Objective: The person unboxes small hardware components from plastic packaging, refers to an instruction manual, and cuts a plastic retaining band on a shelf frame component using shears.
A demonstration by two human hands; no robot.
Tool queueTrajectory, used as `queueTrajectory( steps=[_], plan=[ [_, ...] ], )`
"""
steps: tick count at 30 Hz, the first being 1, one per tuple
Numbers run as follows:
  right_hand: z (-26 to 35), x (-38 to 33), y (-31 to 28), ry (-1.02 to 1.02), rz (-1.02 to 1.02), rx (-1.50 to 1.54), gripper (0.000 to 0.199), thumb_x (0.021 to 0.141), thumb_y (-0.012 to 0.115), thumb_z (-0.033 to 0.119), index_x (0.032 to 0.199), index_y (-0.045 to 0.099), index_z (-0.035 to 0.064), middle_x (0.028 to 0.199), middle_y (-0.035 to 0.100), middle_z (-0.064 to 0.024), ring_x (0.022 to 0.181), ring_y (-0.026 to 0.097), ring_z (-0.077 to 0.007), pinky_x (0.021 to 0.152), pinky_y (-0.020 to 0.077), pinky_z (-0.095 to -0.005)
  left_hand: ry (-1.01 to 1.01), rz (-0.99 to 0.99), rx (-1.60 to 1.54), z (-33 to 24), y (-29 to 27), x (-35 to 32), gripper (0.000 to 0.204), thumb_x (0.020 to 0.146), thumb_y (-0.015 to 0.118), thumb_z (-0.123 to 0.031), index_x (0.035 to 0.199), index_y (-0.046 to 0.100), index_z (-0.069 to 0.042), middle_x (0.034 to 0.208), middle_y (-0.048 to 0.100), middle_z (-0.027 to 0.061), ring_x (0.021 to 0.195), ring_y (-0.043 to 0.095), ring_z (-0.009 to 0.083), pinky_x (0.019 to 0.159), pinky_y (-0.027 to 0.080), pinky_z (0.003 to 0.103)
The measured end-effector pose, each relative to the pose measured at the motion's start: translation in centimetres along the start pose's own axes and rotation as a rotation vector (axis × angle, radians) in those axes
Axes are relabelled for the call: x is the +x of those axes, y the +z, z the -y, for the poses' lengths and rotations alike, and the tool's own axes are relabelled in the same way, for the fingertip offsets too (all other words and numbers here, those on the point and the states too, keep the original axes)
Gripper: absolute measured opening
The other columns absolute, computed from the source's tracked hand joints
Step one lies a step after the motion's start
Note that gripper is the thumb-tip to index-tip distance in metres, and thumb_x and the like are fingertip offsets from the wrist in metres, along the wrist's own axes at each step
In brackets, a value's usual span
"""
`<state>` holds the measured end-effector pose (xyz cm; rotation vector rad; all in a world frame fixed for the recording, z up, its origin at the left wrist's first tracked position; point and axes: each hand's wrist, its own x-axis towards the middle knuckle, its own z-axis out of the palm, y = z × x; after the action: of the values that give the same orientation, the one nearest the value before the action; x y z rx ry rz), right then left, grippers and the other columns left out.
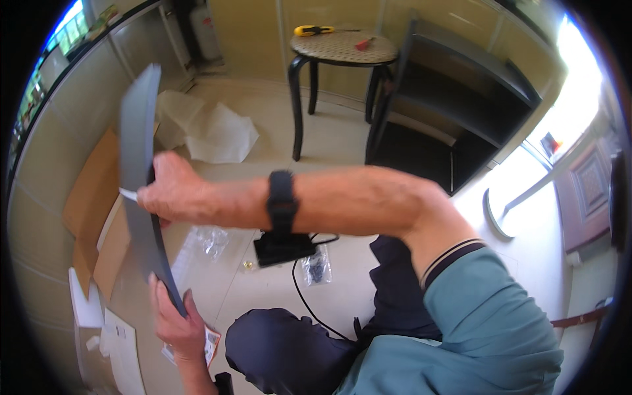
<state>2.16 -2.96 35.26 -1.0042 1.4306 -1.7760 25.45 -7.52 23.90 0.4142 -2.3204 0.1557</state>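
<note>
At the far left, cardboard (92, 187) is leaning open near the wall. Beside it, the grey board (139, 125) is standing on a steep tilt in front of the person, its long edge turned toward the right. The left hand (179, 327) is gripping its lower end, fingers lying on the face and thumb at the edge. The right hand (172, 187) is closing on the edge around mid-height, a white strip (128, 194) showing at its fingertips. Whether any corner is resting on the floor, I cannot tell.

The top is rising well past the right hand, so the board could be swinging or tipping if that grip slackens. A slip at the lower end could be dropping a corner onto the leaflet (212, 342) beneath or chipping it on the tiles. The pale sheet (220, 135) and the clear bag (210, 241) are lying near, and a foot could be sliding on either.

Further right, a black box (284, 248) is hanging under the right forearm, its cable (303, 297) trailing to the lap; a wide sweep could be snagging it. The parts bag (317, 266) is lying near the cable, where a careless knee could be scattering it. Beyond, the stool (336, 54) is bearing a screwdriver (315, 30), and the black shelf (447, 102) is standing beside it.
</note>
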Motion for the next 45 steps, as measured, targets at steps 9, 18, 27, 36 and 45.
queueTrajectory(
  steps=[9, 18, 27, 36, 45],
  plan=[
    [10.3, -10.6, -23.5, -0.389, -0.238, -0.414, 0.03, 0.086, 0.073, 0.025, 0.102, 0.063, 0.0012, 0.089, 0.065, -0.0051, 0.079, 0.062, -0.0149, 0.07, 0.0551, -0.0305, 0.215, 0.15, -0.268, -6.3, 2.9, 13.0, 0.066, 0.084, 0.073, -0.025, 0.138, 0.044, 0.002, 0.139, 0.05, 0.0202, 0.132, 0.044, 0.0399, 0.107, 0.039, 0.044],
    [-4.2, -30.7, -42.3, -0.18, -0.768, -0.333, 0.032, 0.084, 0.07, 0.008, 0.114, 0.063, -0.0011, 0.104, 0.063, -0.0032, 0.096, 0.056, -0.0134, 0.089, 0.0443, -0.0284, 0.287, 0.436, -0.427, -13.0, 5.6, 15.1, 0.055, 0.084, 0.072, -0.021, 0.131, 0.052, -0.001, 0.135, 0.053, 0.0219, 0.125, 0.051, 0.0388, 0.104, 0.041, 0.043],
    [-13.4, -34.5, -47.0, -0.115, -0.933, -0.285, 0.031, 0.084, 0.07, 0.007, 0.113, 0.064, -0.0032, 0.105, 0.066, -0.0058, 0.096, 0.056, -0.0144, 0.091, 0.0435, -0.0285, 0.436, 0.755, -0.463, -19.0, 5.9, 13.2, 0.048, 0.081, 0.074, -0.018, 0.121, 0.055, -0.001, 0.123, 0.059, 0.0219, 0.115, 0.056, 0.0413, 0.097, 0.047, 0.045],
    [-15.5, -33.1, -48.6, 0.113, -0.964, -0.422, 0.031, 0.086, 0.07, 0.011, 0.113, 0.064, -0.0027, 0.106, 0.066, -0.0054, 0.096, 0.057, -0.0149, 0.092, 0.0429, -0.0282, 0.413, 0.947, -0.473, -20.2, 8.2, 11.0, 0.045, 0.078, 0.076, -0.018, 0.117, 0.059, -0.002, 0.118, 0.061, 0.0253, 0.111, 0.058, 0.041, 0.094, 0.049, 0.045],
    [-18.6, -32.0, -50.7, -0.078, -0.946, -0.265, 0.032, 0.086, 0.067, 0.006, 0.116, 0.063, -0.0036, 0.11, 0.066, -0.0065, 0.099, 0.058, -0.0149, 0.093, 0.0426, -0.0279, 0.321, 1.055, -0.47, -20.2, 8.3, 11.3, 0.039, 0.08, 0.073, -0.018, 0.113, 0.059, -0.002, 0.107, 0.064, 0.0218, 0.1, 0.061, 0.0398, 0.087, 0.05, 0.044]
  ],
)
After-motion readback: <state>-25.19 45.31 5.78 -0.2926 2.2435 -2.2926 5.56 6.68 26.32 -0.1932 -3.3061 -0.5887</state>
